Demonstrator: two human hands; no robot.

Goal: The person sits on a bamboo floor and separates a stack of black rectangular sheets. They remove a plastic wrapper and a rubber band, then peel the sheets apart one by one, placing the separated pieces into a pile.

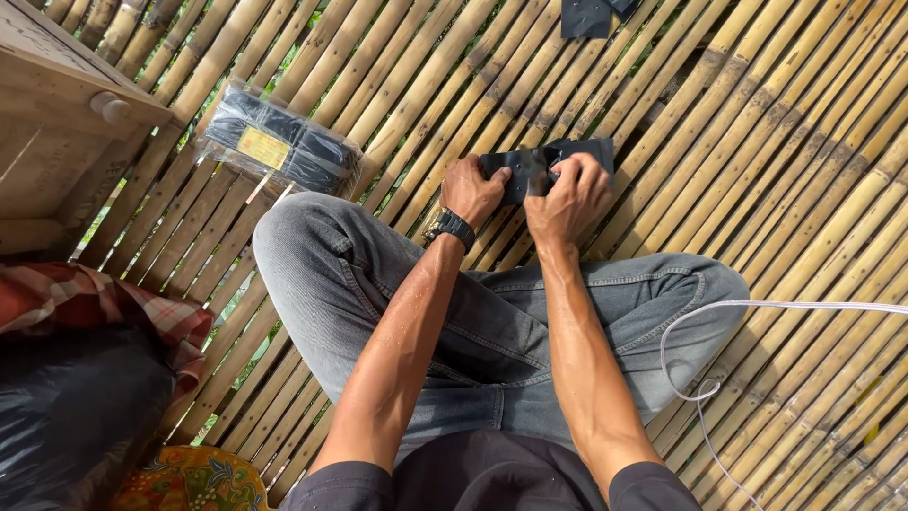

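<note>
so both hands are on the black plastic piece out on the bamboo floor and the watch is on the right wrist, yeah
Not quite. The head view shows the watch on the left wrist, not the right. The rest holds: the left hand and the right hand both grip the black plastic piece over the bamboo floor.

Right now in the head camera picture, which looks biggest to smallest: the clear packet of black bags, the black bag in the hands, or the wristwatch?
1. Clear packet of black bags, largest.
2. Black bag held by the left hand and right hand; partly covered, so unsure.
3. Wristwatch, clearly smallest.
</note>
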